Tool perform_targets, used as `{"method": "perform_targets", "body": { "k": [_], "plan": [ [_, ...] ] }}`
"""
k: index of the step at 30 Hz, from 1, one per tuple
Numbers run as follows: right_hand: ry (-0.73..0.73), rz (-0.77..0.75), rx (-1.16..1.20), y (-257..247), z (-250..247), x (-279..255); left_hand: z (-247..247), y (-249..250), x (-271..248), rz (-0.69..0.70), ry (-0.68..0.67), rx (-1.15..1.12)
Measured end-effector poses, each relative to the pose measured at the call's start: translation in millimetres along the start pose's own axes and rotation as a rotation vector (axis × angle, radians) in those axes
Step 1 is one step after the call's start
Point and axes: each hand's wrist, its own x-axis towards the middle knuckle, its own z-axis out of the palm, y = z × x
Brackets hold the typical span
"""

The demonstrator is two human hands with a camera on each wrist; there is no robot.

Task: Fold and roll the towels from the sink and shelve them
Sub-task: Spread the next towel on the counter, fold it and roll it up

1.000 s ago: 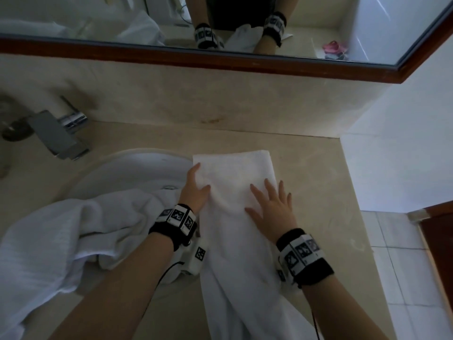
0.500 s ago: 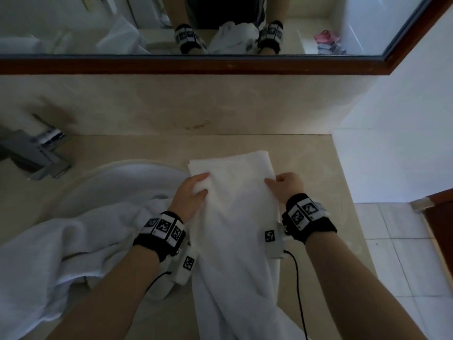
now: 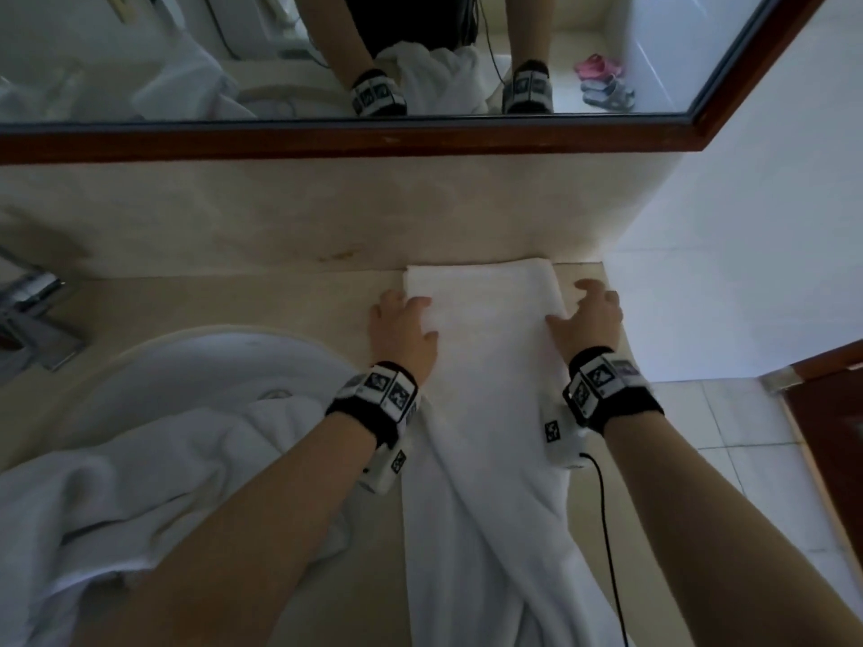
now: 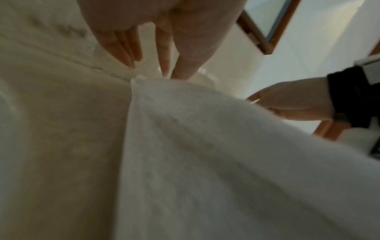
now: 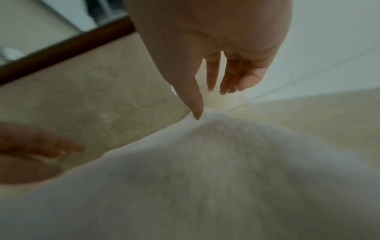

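Note:
A white towel (image 3: 485, 366), folded into a long strip, lies lengthwise on the beige counter (image 3: 233, 301). Its far end nearly touches the backsplash and its near end hangs off the front edge. My left hand (image 3: 401, 319) rests at the strip's left edge, thumb on the cloth, fingers straight on the counter beside it. My right hand (image 3: 590, 315) mirrors it at the right edge. In the left wrist view straight fingers (image 4: 127, 53) point down at the towel (image 4: 205, 146). The right wrist view shows the thumb tip touching the towel (image 5: 205, 170). A second, crumpled white towel (image 3: 140, 469) spills out of the sink (image 3: 224, 357).
A chrome faucet (image 3: 28, 315) stands at the far left behind the sink. A wood-framed mirror (image 3: 420, 137) runs above the backsplash. A white wall (image 3: 724, 249) ends the counter on the right, with tiled floor (image 3: 728, 436) and a brown door edge (image 3: 831, 403) below.
The folded towel has slid away from me until its far end is at the backsplash. My right hand left the towel's top for its right edge, and both hands went forward with it.

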Motion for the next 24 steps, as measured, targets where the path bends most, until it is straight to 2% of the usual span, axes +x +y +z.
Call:
{"method": "perform_targets", "body": {
  "k": [2, 5, 8, 10, 12, 15, 17, 20, 24],
  "plan": [
    [-0.033, -0.112, 0.03, 1.5, -7.7, -23.8, -4.4, 3.4, -23.5, 0.019, 0.044, 0.052],
    [-0.291, -0.201, 0.041, 10.6, -18.8, -72.3, -4.1, 2.8, -67.6, -0.018, -0.158, 0.022],
    [-0.46, -0.26, -0.108, 28.5, -17.5, -120.1, 4.4, 0.9, -105.5, 0.058, -0.297, 0.035],
    [-0.482, -0.301, -0.181, 37.6, -9.1, -143.8, 9.5, -1.0, -121.4, 0.077, -0.298, 0.053],
    [-0.479, -0.342, -0.19, 43.0, -1.4, -158.5, 12.8, -0.8, -132.6, 0.035, -0.311, 0.079],
    [-0.494, -0.424, -0.287, 44.9, 1.7, -171.1, 15.3, 5.1, -145.7, -0.048, -0.398, 0.117],
    [-0.501, -0.482, -0.379, 45.4, 1.5, -179.2, 15.7, 10.4, -155.8, -0.05, -0.449, 0.107],
    [-0.571, -0.462, -0.439, 47.2, -3.3, -189.3, 13.5, 12.5, -168.3, -0.075, -0.6, 0.034],
    [-0.737, -0.423, -0.536, 53.9, -3.5, -205.8, 6.4, 9.3, -184.8, -0.12, -0.7, -0.018]
  ]
}}
